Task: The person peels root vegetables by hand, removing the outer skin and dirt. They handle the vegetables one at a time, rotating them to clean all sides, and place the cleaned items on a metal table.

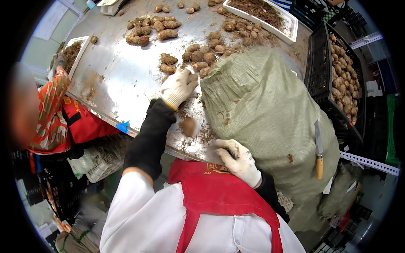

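Note:
My left hand [179, 88], in a white knit glove, is over the metal table beside a few brown taro corms [167, 69]. Its palm faces down, and whether its fingers grip anything is hidden. A single blurred corm [189, 127] is on the dirt-strewn metal between my two hands. Near the table's front edge is my right hand [239, 161], also gloved, its fingers bent and apart with nothing seen in them. Right next to it bulges a large green woven sack [265, 104]. More corms [202, 57] lie in a heap beyond my left hand.
A wooden-handled knife [319, 151] rests on the sack. Black crate [319, 66] at right holds many corms. White trays [292, 33] [83, 47] contain brown debris. Another corm pile [152, 28] lies farther back. A co-worker's gloved hand [59, 61] reaches to the left tray.

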Motion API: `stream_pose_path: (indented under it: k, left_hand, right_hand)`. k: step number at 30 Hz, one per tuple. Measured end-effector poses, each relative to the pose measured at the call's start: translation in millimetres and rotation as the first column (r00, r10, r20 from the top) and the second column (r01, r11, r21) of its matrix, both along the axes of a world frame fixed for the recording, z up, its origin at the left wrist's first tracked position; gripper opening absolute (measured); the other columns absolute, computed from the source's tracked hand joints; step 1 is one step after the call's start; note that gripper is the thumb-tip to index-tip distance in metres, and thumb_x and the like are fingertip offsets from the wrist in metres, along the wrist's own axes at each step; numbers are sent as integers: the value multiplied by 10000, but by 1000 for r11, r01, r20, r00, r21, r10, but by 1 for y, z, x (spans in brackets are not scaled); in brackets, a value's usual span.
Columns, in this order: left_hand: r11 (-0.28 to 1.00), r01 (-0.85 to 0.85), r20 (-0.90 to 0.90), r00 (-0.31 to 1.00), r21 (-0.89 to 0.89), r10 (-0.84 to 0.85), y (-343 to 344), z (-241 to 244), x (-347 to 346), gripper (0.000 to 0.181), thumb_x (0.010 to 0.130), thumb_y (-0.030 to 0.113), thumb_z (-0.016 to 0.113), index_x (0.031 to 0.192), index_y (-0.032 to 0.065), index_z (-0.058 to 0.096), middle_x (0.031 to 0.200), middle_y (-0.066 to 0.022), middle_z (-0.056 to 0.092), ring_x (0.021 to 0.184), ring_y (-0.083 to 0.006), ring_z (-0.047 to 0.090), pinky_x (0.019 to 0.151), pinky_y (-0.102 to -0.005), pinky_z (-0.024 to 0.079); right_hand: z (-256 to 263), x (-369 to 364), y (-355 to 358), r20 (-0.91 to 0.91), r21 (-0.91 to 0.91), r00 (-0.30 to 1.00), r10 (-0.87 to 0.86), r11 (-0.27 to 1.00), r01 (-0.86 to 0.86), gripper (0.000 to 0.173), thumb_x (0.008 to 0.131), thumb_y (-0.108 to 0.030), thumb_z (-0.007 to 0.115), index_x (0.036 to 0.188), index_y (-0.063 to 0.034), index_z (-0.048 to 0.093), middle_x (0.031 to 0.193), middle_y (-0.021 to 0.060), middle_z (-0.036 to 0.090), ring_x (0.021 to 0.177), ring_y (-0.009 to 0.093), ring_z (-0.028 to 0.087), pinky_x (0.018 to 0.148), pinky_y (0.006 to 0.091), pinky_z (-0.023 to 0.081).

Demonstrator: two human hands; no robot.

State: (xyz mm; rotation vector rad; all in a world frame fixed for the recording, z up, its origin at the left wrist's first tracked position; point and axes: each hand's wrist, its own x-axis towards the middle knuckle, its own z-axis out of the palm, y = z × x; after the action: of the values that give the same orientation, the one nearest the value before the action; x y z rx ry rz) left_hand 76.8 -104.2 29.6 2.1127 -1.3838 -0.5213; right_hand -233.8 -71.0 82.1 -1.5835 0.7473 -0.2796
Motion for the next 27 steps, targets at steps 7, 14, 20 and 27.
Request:
stream_pose_path:
  k: [7,14,20,27]
  left_hand:
    - [989,148,-92,985,12,-146,73,78,-71,588,728,267,880,1189,16,617,1133,-159,611,1030,-253,627,897,-382,524]
    - [993,34,-515,853,-110,-86,101,90,-108,509,788,98,784,1256,-11,616,1081,-122,673,910,-157,642,821,-282,525]
    - [979,-125,-630,777,-163,-6,105,74,-114,235,949,138,646,1122,-16,684,925,-70,661,798,-145,643,721,-261,524]
    - [998,-16,-738,673,-67,-38,111,48,-112,272,1057,291,489,1009,34,564,718,-25,567,613,-84,541,532,-249,433]
  right_hand:
    - [-19,42,-24,264,-266,958,-109,947,181,301,1014,-209,551,1220,-5,627,1118,200,668,1032,301,654,902,340,510]
    - [-24,50,-31,336,249,910,-244,955,164,344,1082,-312,495,1028,-11,653,879,12,653,773,69,577,675,253,483]
    - [-24,56,-23,289,484,846,-448,831,274,379,1079,-351,499,983,-17,650,803,-27,622,714,47,513,634,244,445]
    - [-27,47,-24,237,-1,911,-337,938,347,390,1079,-321,474,951,-2,660,761,35,652,705,114,538,648,323,458]
